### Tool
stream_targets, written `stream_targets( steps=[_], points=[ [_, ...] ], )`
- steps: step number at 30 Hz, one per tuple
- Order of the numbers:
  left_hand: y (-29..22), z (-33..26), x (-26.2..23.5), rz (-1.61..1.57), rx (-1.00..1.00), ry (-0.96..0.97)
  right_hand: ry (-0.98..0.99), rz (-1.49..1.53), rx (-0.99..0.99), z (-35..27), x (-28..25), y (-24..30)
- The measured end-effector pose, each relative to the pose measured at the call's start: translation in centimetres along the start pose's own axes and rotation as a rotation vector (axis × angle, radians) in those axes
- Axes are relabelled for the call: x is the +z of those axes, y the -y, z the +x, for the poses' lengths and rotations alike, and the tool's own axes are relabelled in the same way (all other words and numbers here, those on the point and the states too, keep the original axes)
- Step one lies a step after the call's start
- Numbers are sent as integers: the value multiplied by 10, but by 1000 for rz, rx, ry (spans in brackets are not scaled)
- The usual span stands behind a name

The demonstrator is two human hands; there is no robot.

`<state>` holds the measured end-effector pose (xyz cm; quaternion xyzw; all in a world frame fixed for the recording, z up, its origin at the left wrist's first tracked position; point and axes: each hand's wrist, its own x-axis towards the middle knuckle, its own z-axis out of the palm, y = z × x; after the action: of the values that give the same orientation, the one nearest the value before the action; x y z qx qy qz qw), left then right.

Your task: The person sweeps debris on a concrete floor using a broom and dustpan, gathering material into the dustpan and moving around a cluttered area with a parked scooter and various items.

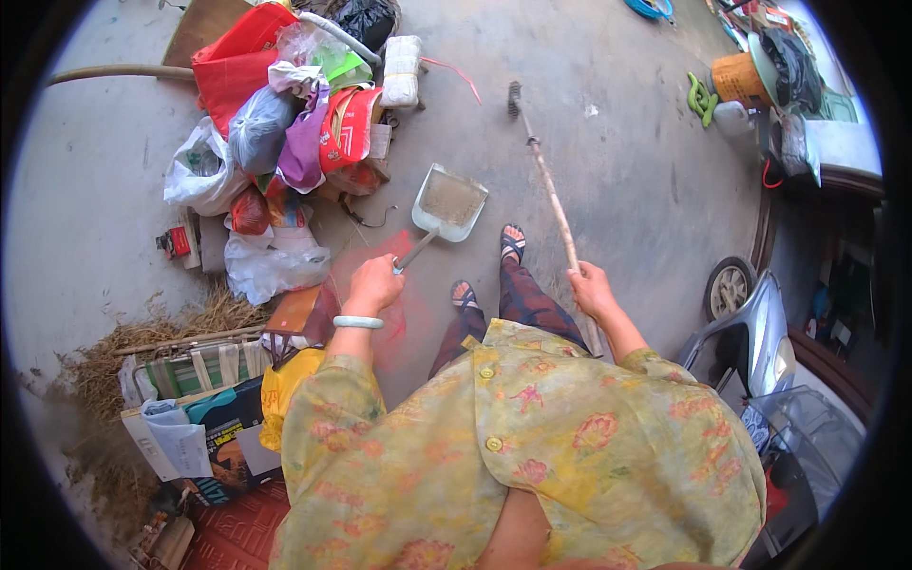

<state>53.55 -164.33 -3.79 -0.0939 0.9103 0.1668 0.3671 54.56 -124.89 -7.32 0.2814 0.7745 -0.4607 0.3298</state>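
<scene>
My left hand (pixel 373 284), with a pale bangle on the wrist, grips the metal handle of a white dustpan (pixel 448 202). The pan rests on the concrete floor ahead of my feet and has grey dust in it. My right hand (pixel 591 288) is closed around a long wooden broom stick (pixel 548 180). Its dark brush head (pixel 514 99) touches the floor farther out, beyond the dustpan. My sandalled feet (pixel 511 242) stand between the two hands.
A heap of plastic bags and sacks (pixel 285 133) lies to the left of the dustpan. Straw, cardboard and boxes (pixel 190 418) sit at lower left. A scooter with a wheel (pixel 730 285) stands at right. An orange bucket (pixel 736 78) is at far right.
</scene>
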Motion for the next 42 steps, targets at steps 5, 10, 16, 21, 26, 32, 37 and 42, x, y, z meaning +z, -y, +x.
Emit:
stream_targets(
  steps=[5,10,16,21,26,32,37,42],
  points=[
    [-27,25,-19,-18,-29,19,-163,-497,-251,94,-83,31],
    [-47,42,-28,-11,-59,56,-228,-779,-148,224,-124,96],
    [-63,64,-38,-5,-78,74,-109,-850,-199,232,-114,111],
    [-74,75,-42,-26,-79,30,122,-961,-323,133,-116,52],
    [-70,86,-42,-33,-85,41,427,-885,-152,-8,-111,82],
    [-77,82,-49,-55,-72,36,535,-722,24,-75,-127,98],
    [-77,85,-40,-39,-88,24,369,-862,-247,-41,-136,100],
    [-78,88,-41,-37,-85,36,168,-1100,-531,76,-120,81]
  ],
)
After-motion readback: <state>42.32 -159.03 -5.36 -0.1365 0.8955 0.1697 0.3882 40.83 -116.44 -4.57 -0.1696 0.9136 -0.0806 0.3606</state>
